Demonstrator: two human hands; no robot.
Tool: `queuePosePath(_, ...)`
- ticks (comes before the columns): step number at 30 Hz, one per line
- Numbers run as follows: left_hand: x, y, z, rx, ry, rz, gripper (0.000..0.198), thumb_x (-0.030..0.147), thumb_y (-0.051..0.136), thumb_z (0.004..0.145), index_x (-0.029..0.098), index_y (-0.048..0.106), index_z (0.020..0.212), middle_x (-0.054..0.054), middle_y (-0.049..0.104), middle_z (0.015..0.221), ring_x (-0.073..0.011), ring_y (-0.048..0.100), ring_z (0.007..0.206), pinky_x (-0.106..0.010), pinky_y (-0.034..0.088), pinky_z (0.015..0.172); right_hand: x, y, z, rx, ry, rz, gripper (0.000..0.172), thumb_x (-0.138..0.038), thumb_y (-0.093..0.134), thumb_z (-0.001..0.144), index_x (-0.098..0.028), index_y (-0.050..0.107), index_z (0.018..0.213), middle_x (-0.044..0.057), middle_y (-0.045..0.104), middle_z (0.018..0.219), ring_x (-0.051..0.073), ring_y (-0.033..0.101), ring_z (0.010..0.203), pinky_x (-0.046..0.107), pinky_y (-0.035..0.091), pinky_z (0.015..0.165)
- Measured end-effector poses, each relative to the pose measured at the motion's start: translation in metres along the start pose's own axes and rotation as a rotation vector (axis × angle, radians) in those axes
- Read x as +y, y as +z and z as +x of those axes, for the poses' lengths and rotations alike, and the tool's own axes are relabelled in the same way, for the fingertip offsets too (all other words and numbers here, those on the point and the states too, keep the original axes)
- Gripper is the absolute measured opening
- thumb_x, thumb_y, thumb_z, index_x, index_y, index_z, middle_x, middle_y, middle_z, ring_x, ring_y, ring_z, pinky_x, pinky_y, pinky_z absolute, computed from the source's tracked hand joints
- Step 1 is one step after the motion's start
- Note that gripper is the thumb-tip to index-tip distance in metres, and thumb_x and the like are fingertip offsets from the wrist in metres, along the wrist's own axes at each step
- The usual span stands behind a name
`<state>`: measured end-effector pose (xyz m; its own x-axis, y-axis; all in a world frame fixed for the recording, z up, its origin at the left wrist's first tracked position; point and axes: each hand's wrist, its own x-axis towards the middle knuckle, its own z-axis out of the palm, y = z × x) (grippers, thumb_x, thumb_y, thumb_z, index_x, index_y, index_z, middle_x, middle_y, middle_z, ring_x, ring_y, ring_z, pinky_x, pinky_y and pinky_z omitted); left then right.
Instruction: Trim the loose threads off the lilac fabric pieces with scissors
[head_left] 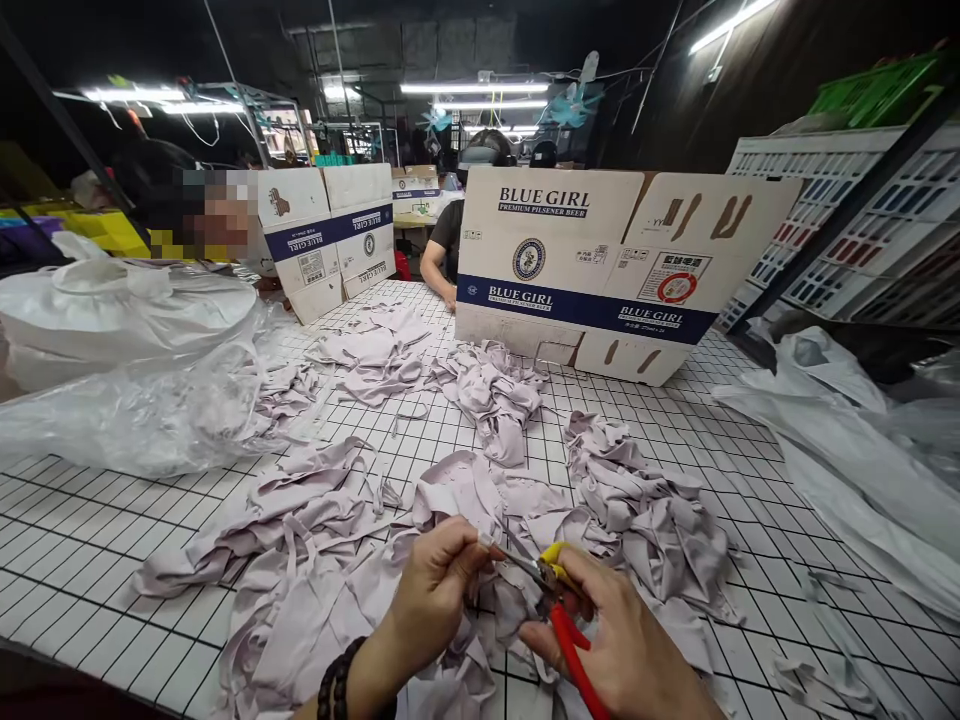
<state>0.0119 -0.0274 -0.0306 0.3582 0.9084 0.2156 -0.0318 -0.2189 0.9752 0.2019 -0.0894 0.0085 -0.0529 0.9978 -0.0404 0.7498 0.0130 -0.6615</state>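
My left hand (435, 590) is closed in a pinch on a pale lilac fabric piece (465, 490) near the table's front edge. A dark bead bracelet sits on that wrist. My right hand (622, 650) grips a small pair of snips (551, 590) with red and yellow handles. The blades point left, their tips touching the cloth at my left fingertips. Piles of the same lilac fabric pieces (645, 520) lie around both hands on the white gridded table (75, 540).
A Blue Girl beer carton (592, 270) stands at the table's back, a second carton (330, 240) further left. Clear plastic bags (135, 400) lie left, white bags (847, 440) right. A person's arm (439, 265) rests behind the cartons; another person sits far left. Crates (840, 210) are stacked right.
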Motion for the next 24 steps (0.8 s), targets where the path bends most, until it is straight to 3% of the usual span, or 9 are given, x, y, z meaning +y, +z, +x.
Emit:
queuePosePath(9, 0.004, -0.002, -0.004, -0.079, 0.033, 0.141, 0.034, 0.031, 0.049, 0.094, 0.017, 0.057, 0.065, 0.000, 0.050, 0.062, -0.0124, 0.047, 0.059, -0.023, 0.036, 0.058, -0.008, 0.003, 0.002, 0.017, 0.006, -0.147, 0.033, -0.044, 0.072, 0.072, -0.024, 0.047, 0.073, 0.001, 0.061, 0.075, 0.019, 0.058, 0.067, 0.029, 0.045, 0.059)
queuePosePath(24, 0.003, -0.001, -0.007, -0.106, -0.031, 0.027, 0.029, 0.026, 0.051, 0.092, 0.016, 0.061, 0.067, -0.001, 0.055, 0.065, -0.0129, 0.052, 0.062, -0.022, 0.040, 0.059, -0.007, 0.007, 0.000, 0.087, -0.064, -0.259, 0.039, -0.052, 0.068, 0.076, -0.023, 0.043, 0.064, -0.001, 0.057, 0.063, 0.017, 0.052, 0.057, 0.027, 0.038, 0.053)
